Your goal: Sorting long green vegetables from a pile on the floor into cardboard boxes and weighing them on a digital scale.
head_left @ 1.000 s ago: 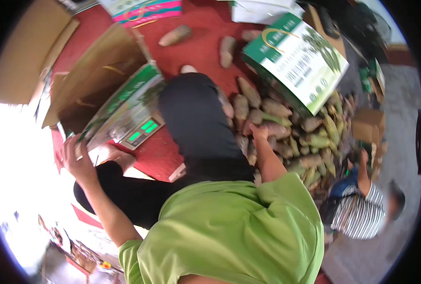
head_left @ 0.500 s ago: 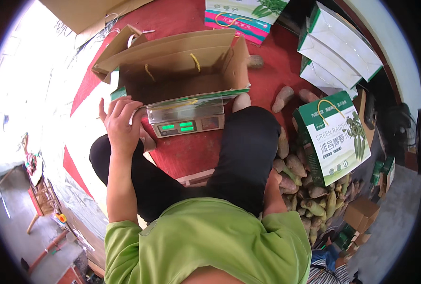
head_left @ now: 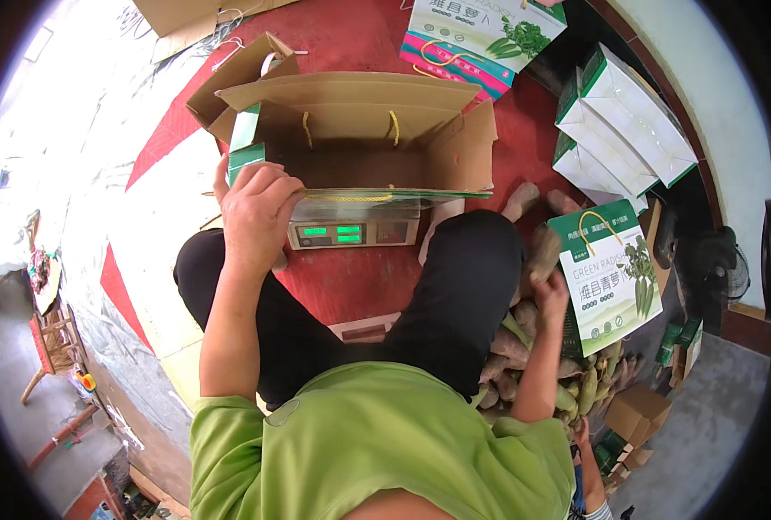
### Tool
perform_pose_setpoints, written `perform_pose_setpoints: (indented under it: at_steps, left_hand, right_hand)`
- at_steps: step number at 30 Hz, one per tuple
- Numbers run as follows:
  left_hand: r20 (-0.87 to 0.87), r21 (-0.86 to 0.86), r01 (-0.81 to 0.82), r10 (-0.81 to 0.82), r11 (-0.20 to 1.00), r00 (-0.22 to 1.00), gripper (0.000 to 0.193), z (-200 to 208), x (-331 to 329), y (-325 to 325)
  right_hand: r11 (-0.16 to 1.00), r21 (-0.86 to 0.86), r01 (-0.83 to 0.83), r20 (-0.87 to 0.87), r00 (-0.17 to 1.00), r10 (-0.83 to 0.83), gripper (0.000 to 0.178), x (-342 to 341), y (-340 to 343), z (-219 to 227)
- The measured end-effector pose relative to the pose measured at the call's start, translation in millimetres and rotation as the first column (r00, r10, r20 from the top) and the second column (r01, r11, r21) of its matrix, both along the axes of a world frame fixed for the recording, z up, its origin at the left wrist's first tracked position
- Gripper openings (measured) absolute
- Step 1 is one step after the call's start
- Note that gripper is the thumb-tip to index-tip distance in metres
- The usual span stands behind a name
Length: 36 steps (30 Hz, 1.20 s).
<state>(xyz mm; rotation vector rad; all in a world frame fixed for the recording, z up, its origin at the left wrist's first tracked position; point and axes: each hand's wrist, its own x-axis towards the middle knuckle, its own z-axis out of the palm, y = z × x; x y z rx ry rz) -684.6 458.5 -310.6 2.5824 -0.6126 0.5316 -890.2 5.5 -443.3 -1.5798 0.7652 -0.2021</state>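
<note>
An open cardboard gift box [head_left: 368, 169] with green trim and yellow rope handles rests on a digital scale [head_left: 329, 236] with a lit green display. My left hand [head_left: 260, 208] is closed on the box's near left corner, fingers bent over the edge. To the right of my knee, my right hand [head_left: 552, 290] grips a radish [head_left: 543, 250] by its lower end, lifted over the pile of radishes [head_left: 586, 390]. Against that pile leans a green and white printed box [head_left: 615, 286]. Inside the open box I see bare brown cardboard.
White boxes [head_left: 628, 121] are stacked at the far right. Another printed box [head_left: 489, 30] stands at the top, with a person's fingers at its edge. Loose radishes [head_left: 520, 201] lie on the red floor covering [head_left: 342, 290]. Another person's hand [head_left: 582, 431] shows at lower right.
My right hand has come up from beside my thigh with a radish in it. My left hand stays on the box corner. Another person's fingers now show at the top printed box.
</note>
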Motion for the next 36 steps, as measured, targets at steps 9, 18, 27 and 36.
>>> perform_pose_setpoints:
  at_steps: [9, 18, 27, 36]
  left_hand:
    - [-0.030, 0.002, 0.010, -0.010, 1.000, 1.000, 0.004, 4, -2, 1]
    - [-0.047, 0.017, 0.032, -0.031, 0.999, 0.998, 0.002, 7, -5, -1]
    - [-0.086, -0.002, 0.007, -0.007, 1.000, 0.996, 0.005, 8, -9, -1]
    - [-0.061, 0.076, 0.036, -0.031, 0.996, 0.998, 0.008, 0, -6, 0]
  right_hand:
    - [0.628, -0.517, -0.582, 0.008, 0.730, 0.684, 0.063, 192, 104, 209]
    - [-0.128, -0.366, -0.922, -0.686, 0.173, 0.707, 0.047, 301, 261, 112]
    - [-0.345, -0.273, -0.898, -0.776, -0.006, 0.631, 0.039, 294, 289, 85]
    - [0.189, -0.631, -0.752, -0.076, 0.303, 0.950, 0.044, 268, 240, 154]
